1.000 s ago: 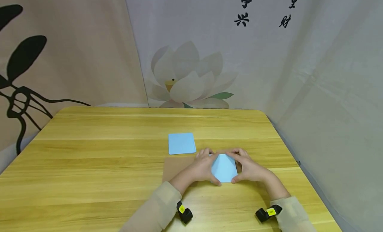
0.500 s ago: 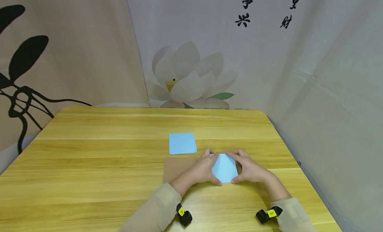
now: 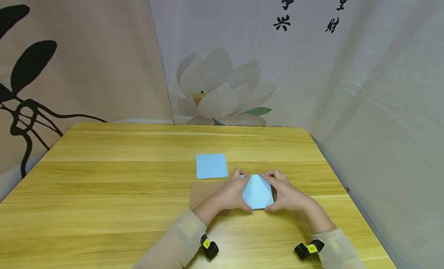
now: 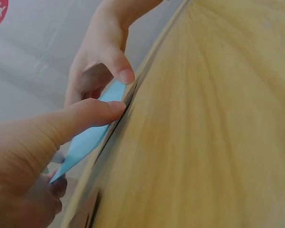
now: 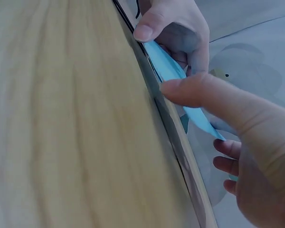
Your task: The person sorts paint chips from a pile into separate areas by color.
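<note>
A light blue sheet of paper [image 3: 258, 192], with slanted sides that look folded, is held between both hands. My left hand [image 3: 233, 194] grips its left side, thumb at the near edge and fingers at the far corner. On the right side my right hand [image 3: 285, 192] grips it the same way. Both wrist views show the paper [image 4: 88, 141] bowed upward, its near edge low by the tabletop under the thumbs. Partly beneath my left forearm lies a brown sheet [image 3: 204, 194]. The undersides of the fingers are mostly hidden in the head view.
A small stack of blue square paper [image 3: 211, 166] lies just beyond the brown sheet. Everything rests on a wooden table [image 3: 114, 192]. A printed curtain [image 3: 295, 76] hangs behind the table's far edge.
Both hands have shifted slightly left and away from the body, carrying the blue paper with them. The grip looks the same. The paper stack and brown sheet stay put.
</note>
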